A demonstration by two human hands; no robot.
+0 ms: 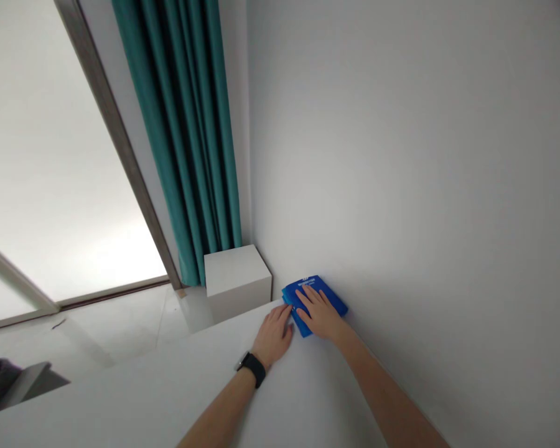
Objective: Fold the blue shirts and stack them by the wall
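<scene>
A flat blue packet with white print (333,300) lies at the far corner of the white surface, up against the wall. It looks like a few stacked or folded layers, with a lighter blue edge on its left. My right hand (321,313) rests on top of it, palm down with the fingers spread. At the packet's left edge is my left hand (273,336), fingers stretched forward and the fingertips touching or almost touching it. A black watch (252,367) is on my left wrist.
The white surface (168,386) runs along the grey-white wall (401,155). Beyond its far edge stands a low white cabinet (238,269), below a teal curtain (191,124). A sliding door frame (116,137) and pale floor tiles (116,320) lie to the left. Dark items (0,379) sit lower left.
</scene>
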